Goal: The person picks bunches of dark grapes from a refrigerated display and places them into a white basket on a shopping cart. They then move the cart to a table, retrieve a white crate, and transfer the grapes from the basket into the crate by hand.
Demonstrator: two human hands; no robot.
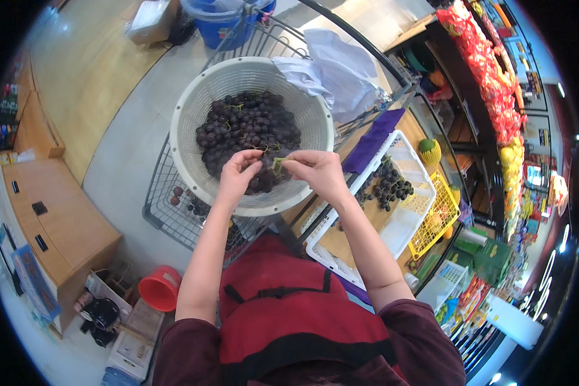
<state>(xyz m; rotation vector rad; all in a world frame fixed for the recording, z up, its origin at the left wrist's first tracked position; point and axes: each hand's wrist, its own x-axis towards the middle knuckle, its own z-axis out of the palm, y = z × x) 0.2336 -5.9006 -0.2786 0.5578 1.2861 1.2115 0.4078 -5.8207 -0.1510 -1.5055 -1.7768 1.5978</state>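
Observation:
A round, pale basket (185, 168) with perforated walls stands in front of me, holding a heap of dark purple grapes (248, 125). Both my hands are over its near side. My right hand (318, 172) pinches a bit of green grape stem (278, 165) between thumb and fingertips. Just to the left, my left hand (239, 174) has thumb and forefinger drawn together; whether something small is between them I cannot make out. White paper (341, 67) hangs over the basket's far right rim.
The basket rests on a wire shopping cart (164, 206). At my right, a white crate (424, 193) holds dark grape bunches (389, 186), beside a yellow crate (439, 222). A blue bucket (225, 29) stands beyond the cart, a red bucket (161, 288) lower left, and a wooden cabinet (64, 219) farther left.

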